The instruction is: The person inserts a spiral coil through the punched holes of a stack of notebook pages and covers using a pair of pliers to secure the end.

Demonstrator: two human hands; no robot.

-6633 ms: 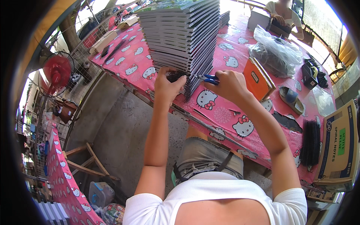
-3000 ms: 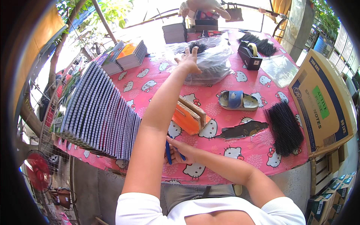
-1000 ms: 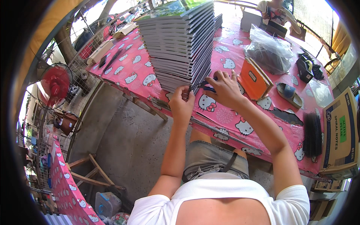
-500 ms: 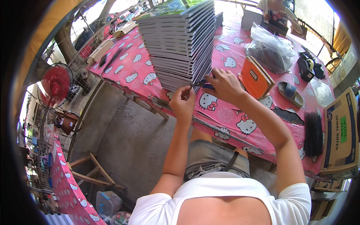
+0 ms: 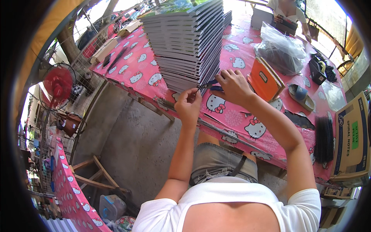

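Note:
A tall stack of spiral notebooks [image 5: 179, 58] stands on the table before me, its black coil bindings along the right side. At the stack's lowest near corner, my left hand [image 5: 189, 105] pinches a small dark end of spiral coil between thumb and forefinger. My right hand [image 5: 234, 86] grips blue-handled pliers [image 5: 217, 88], with the handles spread and the dark jaws pointing left at that same corner. The jaws sit close to my left fingertips. Whether they touch the coil is too small to tell.
An orange-covered notebook pad [image 5: 265, 79], a plastic bag [image 5: 281, 52], a blue slipper [image 5: 301, 96] and a bundle of black coils [image 5: 323, 139] lie to the right. A cardboard box [image 5: 351, 141] stands at the right edge. Across the table sits another person [image 5: 288, 11]. A red fan [image 5: 58, 87] is left.
The pliers' handles look more spread, and my right hand has moved slightly right. My left hand stays at the stack's corner. The person across the table has lowered an arm.

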